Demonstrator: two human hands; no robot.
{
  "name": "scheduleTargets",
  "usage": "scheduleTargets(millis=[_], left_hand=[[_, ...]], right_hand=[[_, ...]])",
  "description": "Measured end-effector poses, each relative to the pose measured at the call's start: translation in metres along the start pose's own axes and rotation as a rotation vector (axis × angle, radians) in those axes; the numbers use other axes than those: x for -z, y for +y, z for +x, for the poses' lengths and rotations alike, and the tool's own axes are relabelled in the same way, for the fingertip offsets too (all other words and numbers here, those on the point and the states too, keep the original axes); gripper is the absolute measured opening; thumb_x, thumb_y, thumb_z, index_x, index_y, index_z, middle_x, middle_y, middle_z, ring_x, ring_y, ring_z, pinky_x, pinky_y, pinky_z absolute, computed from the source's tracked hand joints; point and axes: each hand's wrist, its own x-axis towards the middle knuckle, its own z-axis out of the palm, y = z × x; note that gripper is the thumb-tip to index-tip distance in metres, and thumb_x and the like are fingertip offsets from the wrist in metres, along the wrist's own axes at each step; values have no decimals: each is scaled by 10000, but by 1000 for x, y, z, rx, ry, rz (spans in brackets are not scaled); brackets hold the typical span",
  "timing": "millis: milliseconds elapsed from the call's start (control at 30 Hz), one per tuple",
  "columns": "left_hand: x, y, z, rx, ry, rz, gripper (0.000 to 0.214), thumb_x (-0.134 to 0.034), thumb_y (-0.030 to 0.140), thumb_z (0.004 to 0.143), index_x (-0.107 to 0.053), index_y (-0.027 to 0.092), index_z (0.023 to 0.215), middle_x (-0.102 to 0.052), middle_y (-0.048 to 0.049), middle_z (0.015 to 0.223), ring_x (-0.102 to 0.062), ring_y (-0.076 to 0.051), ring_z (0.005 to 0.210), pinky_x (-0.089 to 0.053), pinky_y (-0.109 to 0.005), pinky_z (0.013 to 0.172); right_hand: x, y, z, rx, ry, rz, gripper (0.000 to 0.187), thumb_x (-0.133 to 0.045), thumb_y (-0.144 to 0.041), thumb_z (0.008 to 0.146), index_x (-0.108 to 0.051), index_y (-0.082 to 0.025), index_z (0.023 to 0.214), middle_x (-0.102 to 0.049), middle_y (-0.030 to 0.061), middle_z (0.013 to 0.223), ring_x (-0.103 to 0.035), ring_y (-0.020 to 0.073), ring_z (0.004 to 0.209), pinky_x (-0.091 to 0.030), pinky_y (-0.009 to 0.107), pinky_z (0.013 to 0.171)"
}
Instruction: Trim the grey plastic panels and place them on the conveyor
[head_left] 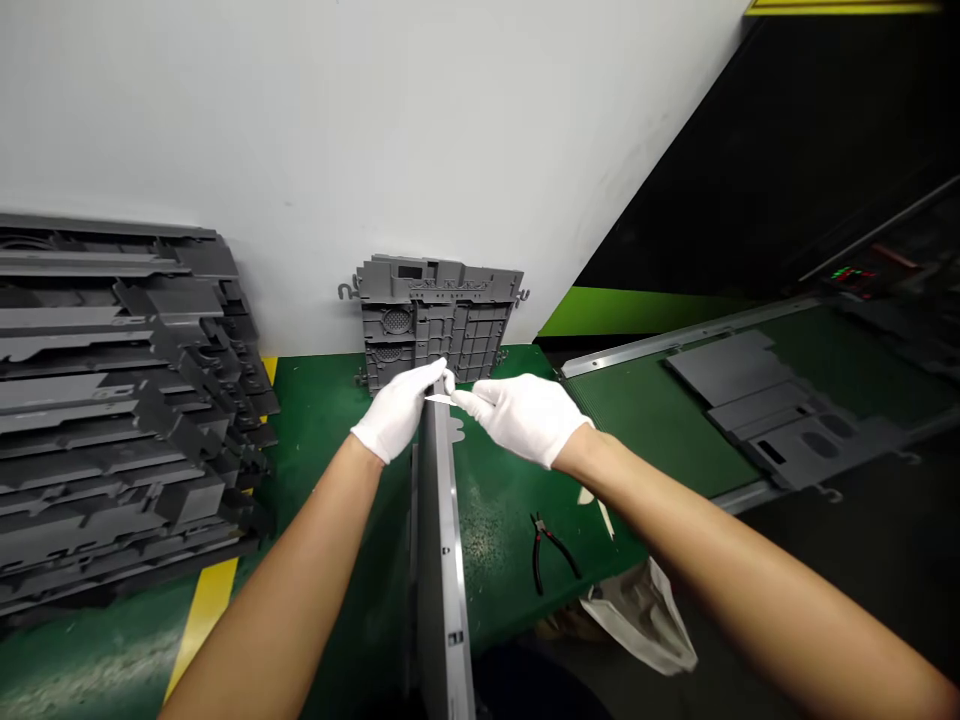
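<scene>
A green workbench (501, 530) holds a stack of gray plastic panels (112, 400) at its left and a leaning gray panel (439, 320) at its back. A long gray panel (441, 560) stands on edge at its front, where the gloved left hand (401, 410) and right hand (525, 420) pinch a small white strip (439, 399) between closed fingers.

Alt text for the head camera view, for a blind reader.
White-gloved left hand and right hand pinch a small white strip at the end of a long grey panel on a green mat. Moulded grey panels stack at left.
</scene>
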Motion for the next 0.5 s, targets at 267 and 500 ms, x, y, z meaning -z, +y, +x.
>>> scheduleTargets(millis=[267, 500], left_hand=[[-6, 4, -6, 29, 5, -1, 346, -621, 484, 921, -649, 178, 763, -616, -36, 802, -564, -148, 653, -521, -293, 642], [-12, 1, -4, 16, -1, -7, 345, -631, 477, 914, -641, 174, 749, -597, -23, 772, -551, -137, 644, -505, -272, 619]], right_hand=[[8, -4, -6, 28, -41, -164, 801, -91, -751, 998, -725, -263, 959, -713, 47, 787, -682, 212, 752, -472, 311, 709], [9, 0, -10, 55, -27, -251, 774, -120, -705, 1025, -725, -227, 962, -715, 70, 764, -699, 226, 759, -489, 321, 711]])
